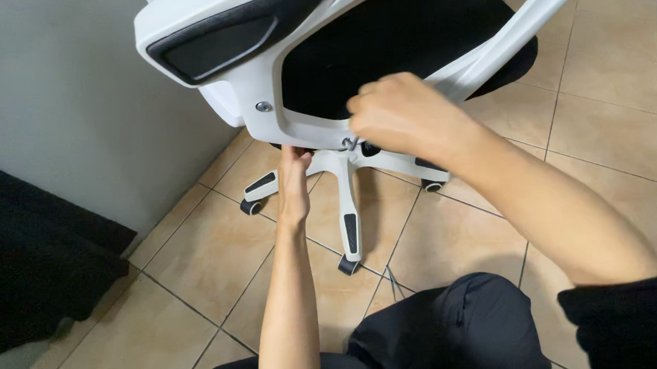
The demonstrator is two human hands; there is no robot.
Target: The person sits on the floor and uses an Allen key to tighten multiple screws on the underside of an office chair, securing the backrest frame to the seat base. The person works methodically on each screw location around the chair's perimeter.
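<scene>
A white plastic office chair (262, 97) with a black mesh seat fills the upper frame, tipped over a glossy beige tile floor (198, 291); its five-spoke base (347, 206) with black casters sits below. The right hand (400, 115) curls tight, fingers closed around a small metal screw (350, 142) at the frame's lower edge. The left hand (294, 183) reaches up beneath the frame, fingertips hidden, so their spread cannot be told. A round silver bolt head (264, 106) shows nearby.

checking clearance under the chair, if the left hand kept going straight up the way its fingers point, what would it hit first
The left hand points up at the underside of the white chair frame, under the seat. Its fingertips look already at or touching it, though depth is unclear.
</scene>
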